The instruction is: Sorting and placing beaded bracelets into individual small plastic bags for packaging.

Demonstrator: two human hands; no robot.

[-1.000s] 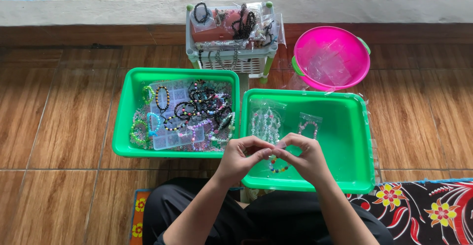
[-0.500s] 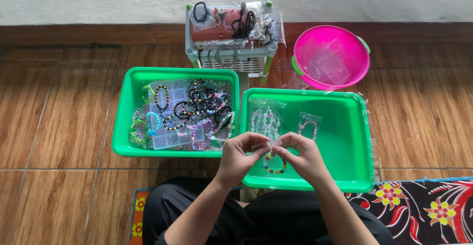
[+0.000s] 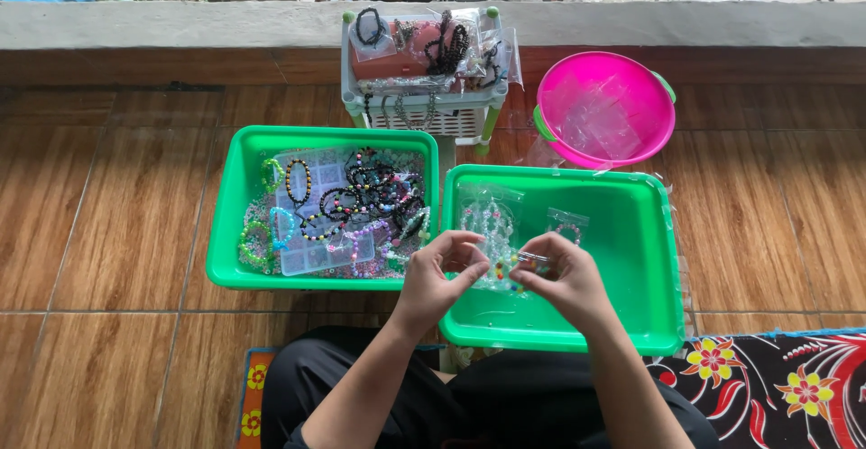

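We have both hands up over the right green tub (image 3: 631, 259). Our left hand (image 3: 437, 277) curls in, fingertips pinching one edge of a small clear bag (image 3: 507, 264) with coloured beads showing inside. Our right hand (image 3: 564, 277) pinches the opposite edge, so the bag hangs stretched between us, just above the tub floor. It looks like the bagging step, working at the mouth; next calls for a steady two-handed grip along that edge. Two more clear packets lie in the tub behind. Left of us sits the other green tub (image 3: 234, 232), heaped with bracelets. Beyond stand a small white rack (image 3: 424, 111) and a pink basin (image 3: 604, 111).
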